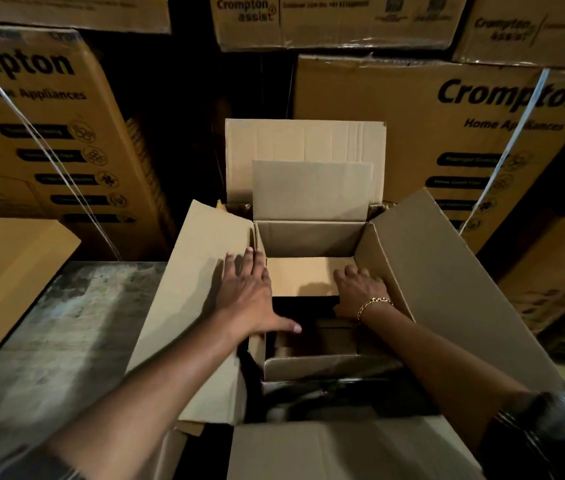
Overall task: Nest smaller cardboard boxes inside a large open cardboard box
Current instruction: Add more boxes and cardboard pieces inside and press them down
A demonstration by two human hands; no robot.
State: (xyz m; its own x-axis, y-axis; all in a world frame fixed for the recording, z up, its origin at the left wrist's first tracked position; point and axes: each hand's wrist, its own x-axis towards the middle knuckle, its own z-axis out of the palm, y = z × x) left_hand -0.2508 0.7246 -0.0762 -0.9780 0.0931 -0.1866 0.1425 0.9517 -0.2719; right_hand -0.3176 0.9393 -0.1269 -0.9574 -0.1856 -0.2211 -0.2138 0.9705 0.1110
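A large open cardboard box (pixel 447 271) stands in the middle with its flaps spread out to the left, right, far and near sides. A smaller open box (pixel 308 237) sits inside it, its far flap upright. My left hand (pixel 249 299) lies flat with straight fingers on the left flap at the smaller box's left rim, thumb over the dark opening. My right hand (pixel 360 289), with a gold bracelet at the wrist, reaches inside the smaller box against its right wall, fingers curled on an inner flap. The bottom of the boxes is dark.
Tall stacks of printed Crompton cartons (pixel 464 126) rise behind and to both sides. A plain carton (pixel 7 278) sits at the left edge. A worn grey floor (pixel 66 341) shows to the left of the large box.
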